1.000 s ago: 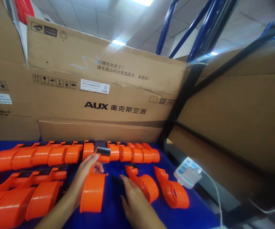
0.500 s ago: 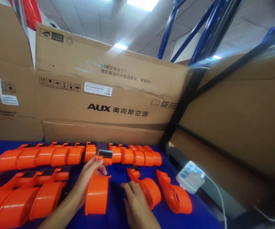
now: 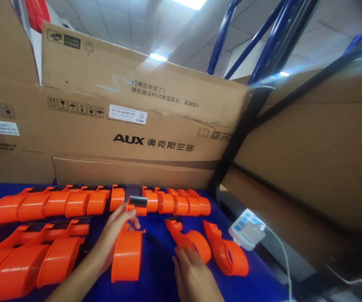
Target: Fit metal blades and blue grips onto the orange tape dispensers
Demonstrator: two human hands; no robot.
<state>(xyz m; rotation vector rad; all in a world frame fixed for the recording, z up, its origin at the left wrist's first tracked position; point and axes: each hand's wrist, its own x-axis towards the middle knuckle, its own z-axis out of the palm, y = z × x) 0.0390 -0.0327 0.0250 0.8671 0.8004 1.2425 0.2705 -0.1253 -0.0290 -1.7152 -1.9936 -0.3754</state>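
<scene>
My left hand is closed around the handle of an orange plastic tape dispenser. Its black toothed cutter end points up, and its round hub hangs below my fingers. Over the blue surface, my right hand has thumb and fingers apart, with no object visible between them. Its fingers overlap the lower edge of another orange tape dispenser; whether they touch it I cannot tell. A further orange dispenser lies to the right. Between my hands is a dark, narrow piece, too blurred to name.
Several orange dispensers stand in a back row, with more at front left, all on a blue surface. A white power strip with a cable sits at right. Cardboard walls the back; a dark rack post rises at right.
My right hand has moved right and slightly down, away from the dark piece and toward the dispenser beside it. My left hand still holds its dispenser; the view has shifted slightly.
</scene>
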